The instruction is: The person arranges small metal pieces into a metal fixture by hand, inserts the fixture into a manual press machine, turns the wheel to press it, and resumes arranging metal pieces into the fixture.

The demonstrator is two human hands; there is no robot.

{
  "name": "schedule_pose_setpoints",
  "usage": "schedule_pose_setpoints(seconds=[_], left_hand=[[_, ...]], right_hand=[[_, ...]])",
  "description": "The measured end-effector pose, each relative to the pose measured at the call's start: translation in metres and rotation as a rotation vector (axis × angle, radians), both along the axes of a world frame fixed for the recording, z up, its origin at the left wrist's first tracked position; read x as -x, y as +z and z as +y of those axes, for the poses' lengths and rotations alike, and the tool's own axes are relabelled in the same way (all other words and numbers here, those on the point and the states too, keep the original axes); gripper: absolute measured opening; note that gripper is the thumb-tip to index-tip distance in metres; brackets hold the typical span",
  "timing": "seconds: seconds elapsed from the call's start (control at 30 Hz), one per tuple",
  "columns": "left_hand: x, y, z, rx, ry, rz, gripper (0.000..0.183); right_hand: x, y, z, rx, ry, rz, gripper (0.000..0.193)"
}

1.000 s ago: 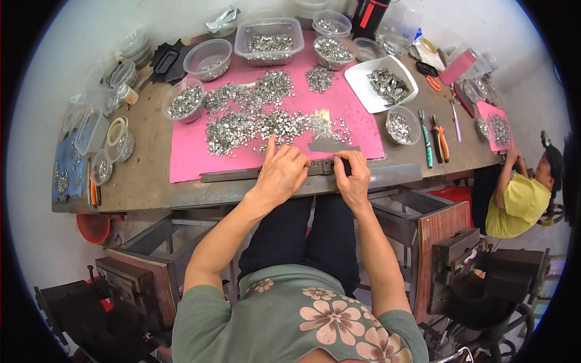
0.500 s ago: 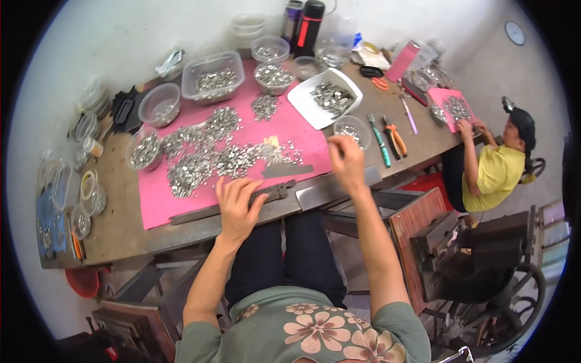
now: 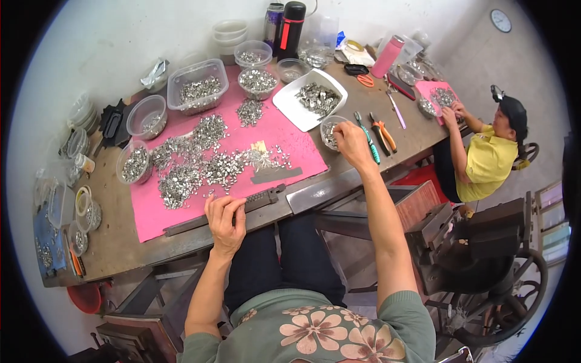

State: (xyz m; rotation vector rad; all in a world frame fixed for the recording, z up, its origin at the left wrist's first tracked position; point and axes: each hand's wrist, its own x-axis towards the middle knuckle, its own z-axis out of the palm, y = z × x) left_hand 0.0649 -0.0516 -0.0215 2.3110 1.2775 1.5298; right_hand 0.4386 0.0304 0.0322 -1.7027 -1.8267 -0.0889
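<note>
My right hand (image 3: 354,145) reaches to a small clear bowl (image 3: 330,132) of silvery metal pieces. Its fingers are bent together at the bowl's rim; the fingertips and anything in them are hidden. Over the long dark metal bar (image 3: 196,222) at the table's front edge is my left hand (image 3: 225,225), its fingers curled close together. Whatever they pinch is too small to make out. The bar has a notched stretch (image 3: 261,198) to the right of this hand. Beyond it, heaps of small metal pieces (image 3: 181,181) cover a pink mat (image 3: 148,221).
A white tray (image 3: 290,109) of metal parts stands behind the small bowl. Cutters with orange handles (image 3: 387,136) and a teal-handled tool (image 3: 368,139) lie to its right. Clear tubs (image 3: 175,91) line the back. A co-worker in yellow (image 3: 487,160) sits at the far right.
My right hand has moved from above the table edge to the small bowl. My left hand has slid left along the bar, and its spread fingers have drawn together. The view has shifted slightly.
</note>
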Motion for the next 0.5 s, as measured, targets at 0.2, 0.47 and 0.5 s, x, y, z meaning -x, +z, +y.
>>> schedule_pose_setpoints(seconds=[0.2,0.47,0.5], left_hand=[[-0.003,0.001,0.001,-0.005,-0.010,0.001,0.021],[-0.003,0.001,-0.001,-0.001,-0.011,-0.056,0.017],[-0.003,0.001,0.000,0.001,-0.005,-0.054,0.017]], right_hand=[[0.009,-0.017,-0.007,-0.146,-0.069,0.259,0.004],[0.086,-0.040,-0.059,-0.162,0.130,0.223,0.009],[0.084,-0.042,-0.064,-0.149,0.123,0.237,0.009]])
